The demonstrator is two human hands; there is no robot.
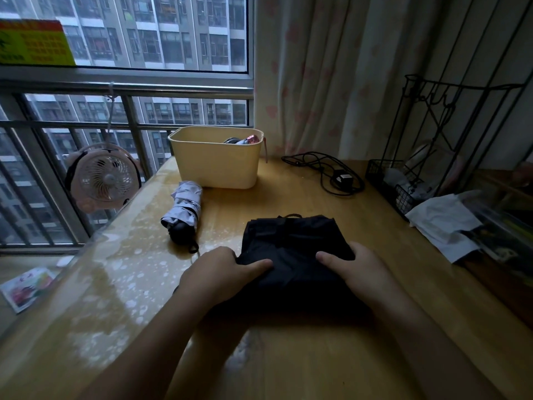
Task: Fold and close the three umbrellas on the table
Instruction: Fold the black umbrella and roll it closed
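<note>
A black umbrella (291, 241) lies collapsed in the middle of the wooden table (288, 356), its loose cloth spread flat. My left hand (219, 272) grips its near left edge and my right hand (357, 269) grips its near right edge, thumbs on top. A light grey umbrella (183, 209) with a black handle and strap lies folded and wrapped to the left. A third umbrella (240, 140), dark with a pink tip, pokes out of the cream bin (216, 163) at the back.
A black cable with a plug (331, 171) lies at the back right. A black wire rack (418, 157) and crumpled white paper (444, 220) sit on the right. A small pink fan (102, 177) hangs off the table's left edge by the window railing.
</note>
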